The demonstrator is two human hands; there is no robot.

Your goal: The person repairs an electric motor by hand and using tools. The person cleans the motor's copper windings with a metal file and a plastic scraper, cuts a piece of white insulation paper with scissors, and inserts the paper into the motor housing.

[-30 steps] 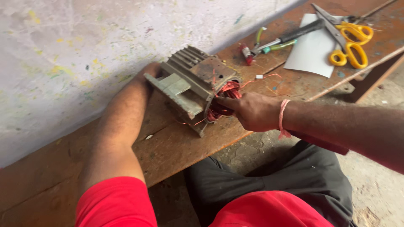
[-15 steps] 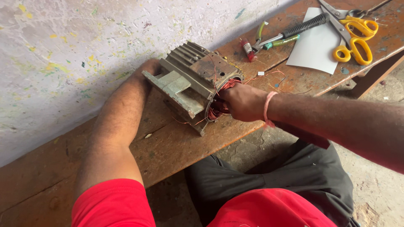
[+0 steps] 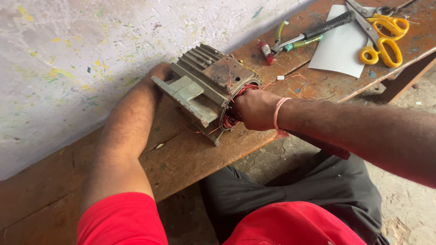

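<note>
Paint-flecked pale wall fills the upper left of the frame above a worn brown wooden worktop [image 3: 181, 159], where one grey finned metal motor housing [image 3: 204, 86] with red copper windings [image 3: 231, 119] lies at centre. Since the moment before, the right hand [image 3: 256, 109] has pushed closer into the open end and now sits clenched at the windings, while the left hand [image 3: 159, 72] braces the housing's far side, its grip hidden. In the upper right lie one white paper sheet [image 3: 338, 52], one pair of yellow-handled scissors [image 3: 383, 38] and one pair of black-handled pliers [image 3: 318, 31].
</note>
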